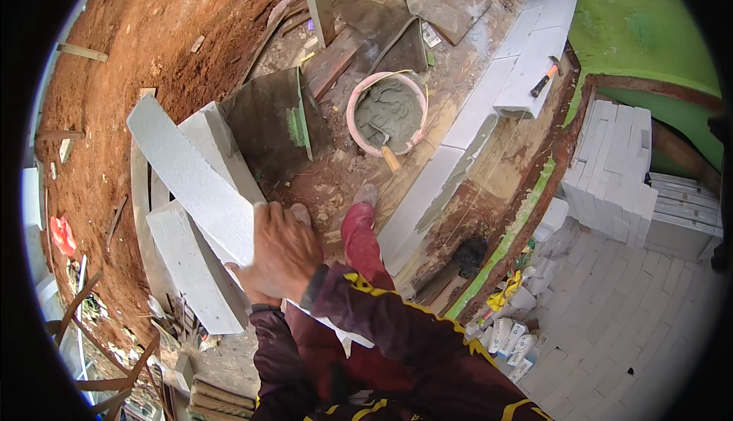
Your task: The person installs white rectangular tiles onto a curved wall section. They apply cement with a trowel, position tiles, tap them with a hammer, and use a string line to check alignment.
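The long white block (187, 173) looks matt and finely grained. The grey mortar (393, 106) is wet and lumpy, its bucket (353, 119) dull plastic, the trowel handle (391, 159) smooth wood. The soil (172, 32) looks rough and crumbly.

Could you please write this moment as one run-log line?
right hand: on white building block; left hand: at same block, partly hidden; bucket: grey mortar inside; trowel: across rim

Dark maroon sleeves (385, 318), yellow markings (438, 313), red legwear (357, 236)
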Demonstrator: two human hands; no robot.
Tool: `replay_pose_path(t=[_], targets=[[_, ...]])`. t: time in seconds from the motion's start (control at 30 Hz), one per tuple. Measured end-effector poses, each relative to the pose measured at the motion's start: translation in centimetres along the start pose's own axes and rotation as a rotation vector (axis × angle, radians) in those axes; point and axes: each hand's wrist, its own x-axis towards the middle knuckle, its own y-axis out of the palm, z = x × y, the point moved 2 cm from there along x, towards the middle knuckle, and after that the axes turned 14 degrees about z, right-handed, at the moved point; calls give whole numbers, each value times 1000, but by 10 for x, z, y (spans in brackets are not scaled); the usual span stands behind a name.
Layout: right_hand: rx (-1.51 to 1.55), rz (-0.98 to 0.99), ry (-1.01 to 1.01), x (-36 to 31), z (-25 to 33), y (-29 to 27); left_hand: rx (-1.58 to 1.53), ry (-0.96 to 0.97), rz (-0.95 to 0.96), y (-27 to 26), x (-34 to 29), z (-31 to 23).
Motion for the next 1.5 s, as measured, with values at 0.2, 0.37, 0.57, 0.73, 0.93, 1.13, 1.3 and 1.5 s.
replay_pose_path(t=[0.2, 0.37, 0.57, 0.73, 0.93, 1.13, 1.3, 1.5], targets=[[-58, -128, 162, -210, -36, -48, 111, -233, 40, 80, -35, 85], [-106, -338, 435, -354, -87, -60, 296, -569, 2, 143, -89, 195], [216, -464, 743, -477, -160, -54, 340, -894, -10, 178, -121, 326], [640, -679, 777, -535, -228, -41, 594, -1149, 149, 197, -118, 410], [1022, -1018, 784, -523, -306, 0, 1201, -1387, 394, 144, -80, 453], [916, -1016, 838, -465, -384, 14, 1336, -1126, -7, 95, 51, 345], [1055, -1024, 759, -403, -442, -7, 1203, -986, 3, 97, 159, 384], [927, -1001, 726, -318, -516, -66, 1240, -1407, 169, 99, 246, 495]])
